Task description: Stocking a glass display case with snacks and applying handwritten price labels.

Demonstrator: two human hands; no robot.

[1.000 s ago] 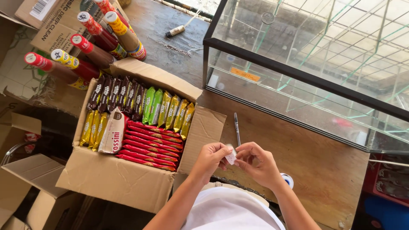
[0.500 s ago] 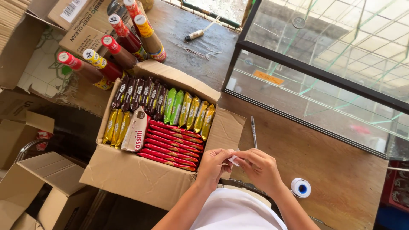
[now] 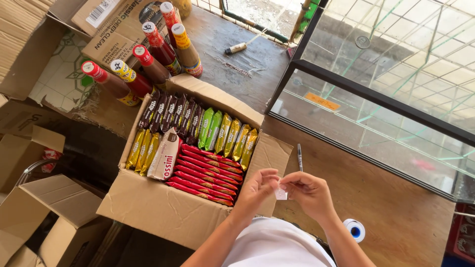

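Over the brown wooden desk [image 3: 396,217], just beside the open cardboard box of wrapped snack bars [image 3: 193,158], left hand [image 3: 257,189] and right hand [image 3: 309,193] pinch one small white paper tag [image 3: 281,194] between their fingertips. Tag not yet placed anywhere; box packets appear untouched. Slim pen [image 3: 300,156] and white-and-blue tape roll [image 3: 354,229] lie unused nearby.
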